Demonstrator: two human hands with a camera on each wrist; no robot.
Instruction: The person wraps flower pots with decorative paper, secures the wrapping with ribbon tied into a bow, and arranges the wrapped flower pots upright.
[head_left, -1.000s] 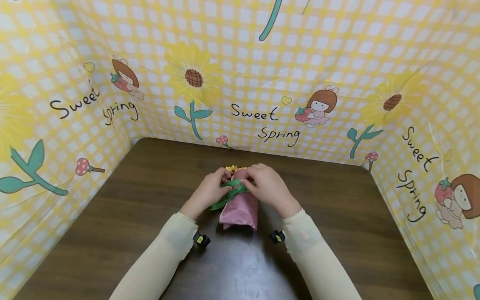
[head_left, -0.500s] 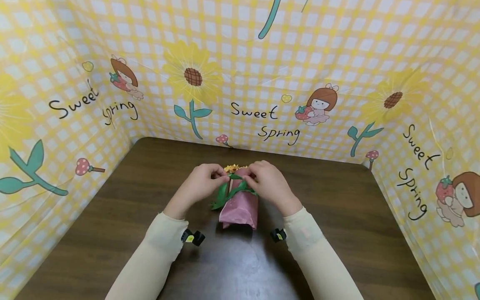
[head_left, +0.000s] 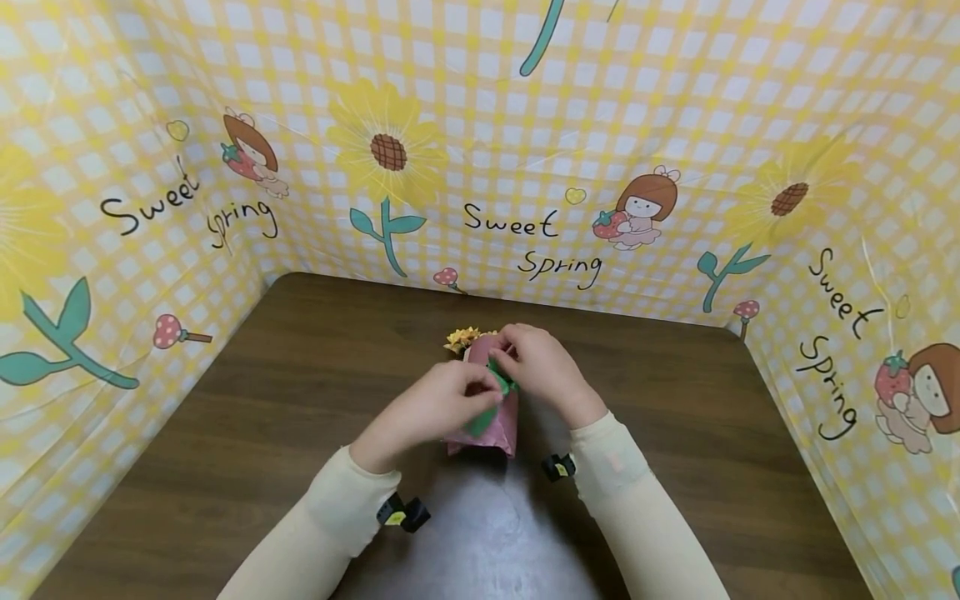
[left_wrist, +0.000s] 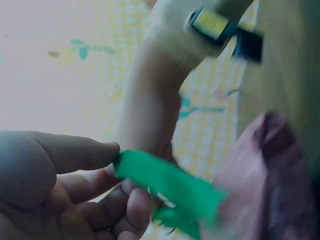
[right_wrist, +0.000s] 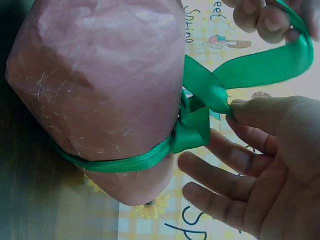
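Observation:
A small bouquet in pink wrapping paper [head_left: 504, 429] lies on the table, its yellow flowers [head_left: 460, 338] at the far end. Green satin ribbon [right_wrist: 265, 67] is tied around the narrow part of the wrap, with a loop and folds at the side. My left hand [head_left: 438, 402] pinches a length of ribbon between thumb and forefinger, over the near part of the wrap. At the tie, my right hand [head_left: 542, 362] pinches the ribbon between thumb and forefinger; its other fingers are spread in the right wrist view. The left hand covers part of the bouquet in the head view.
The dark wooden table [head_left: 660, 417] is enclosed at the back and sides by yellow checked cloth [head_left: 480, 150] printed with sunflowers. A black wrist camera [head_left: 403, 512] sits on the left cuff, another camera [head_left: 558, 468] on the right.
My left hand first drew the ribbon out to the left, then brought it rightward and nearer, across the wrap. The right hand stays at the tie, nearly unmoved.

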